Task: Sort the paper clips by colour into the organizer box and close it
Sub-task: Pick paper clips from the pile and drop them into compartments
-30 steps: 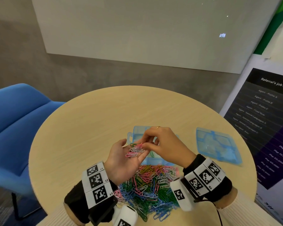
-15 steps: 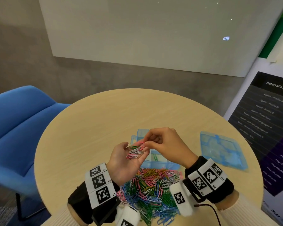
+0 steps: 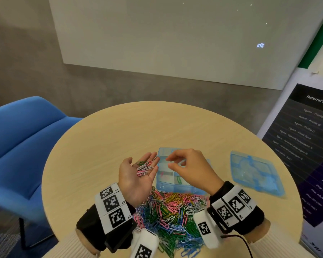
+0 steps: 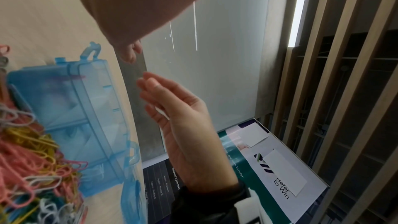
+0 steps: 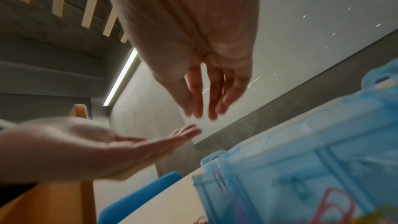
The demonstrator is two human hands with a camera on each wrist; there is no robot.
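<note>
Clips (image 3: 172,214) in mixed colours lie heaped on the near side of the round bench (image 3: 93,164), touching the near wall of the open blue box (image 3: 163,185), whose loose lid (image 3: 257,174) rests well apart at the right. A small batch of pink, white and green clips (image 3: 145,167) sits in the upturned left hand (image 3: 136,175), its fingers flat and spread as a tray. A second ago the right hand (image 3: 192,168) was pinching at this batch, fingertips down among the clips; now it has swung right and hangs over the box's middle compartments, thumb and forefinger loosely curved with a gap between them. No clip shows between those fingers in any view, though a thin one could be lost in the blur. That reads as a clip just dropped: the pick from the palm is over and the release is done or ending. Inside the box only a pink clip (image 3: 161,174) in a left cell and a green one (image 3: 179,179) in the next cell right can be made out, so sorting has barely begun. The heap is nearly whole, the palm batch remains, and closing the lid is far off.
</note>
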